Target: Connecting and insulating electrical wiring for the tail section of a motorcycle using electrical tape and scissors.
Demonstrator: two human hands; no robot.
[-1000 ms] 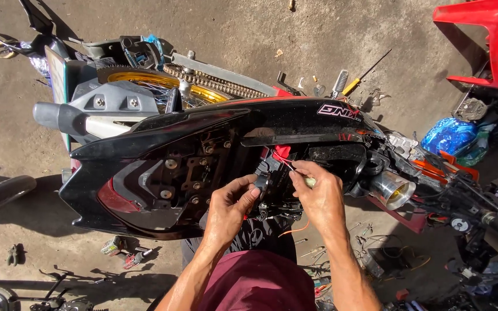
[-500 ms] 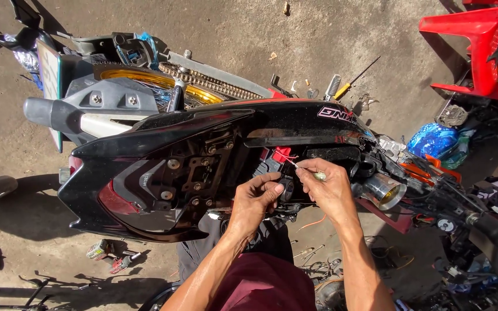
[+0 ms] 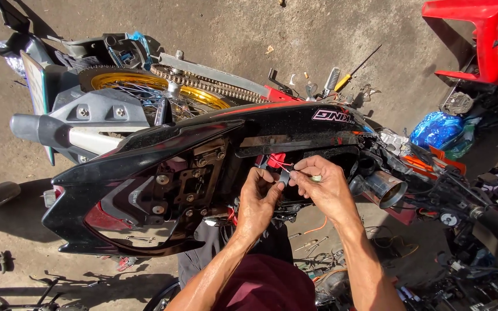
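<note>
Thin red wires [image 3: 280, 165] beside black motorcycle frame [image 3: 203, 155], left hand [image 3: 259, 198] and right hand [image 3: 323, 185] pinching them with fingers together, hands now closer than before, gold wheel [image 3: 145, 86] behind

Sunlit concrete floor [image 3: 329, 34]; yellow-handled screwdriver [image 3: 357, 69], brush [image 3: 331, 79], blue plastic bag [image 3: 440, 129], red plastic chair [image 3: 479, 40] on it.

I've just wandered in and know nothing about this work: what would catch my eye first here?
Probably the stripped motorcycle's black tail fairing filling the middle, with the gold-rimmed wheel and chain behind it. At its centre, the left hand and right hand pinch thin wires beside a red part. A bright red plastic chair stands at top right.
</note>
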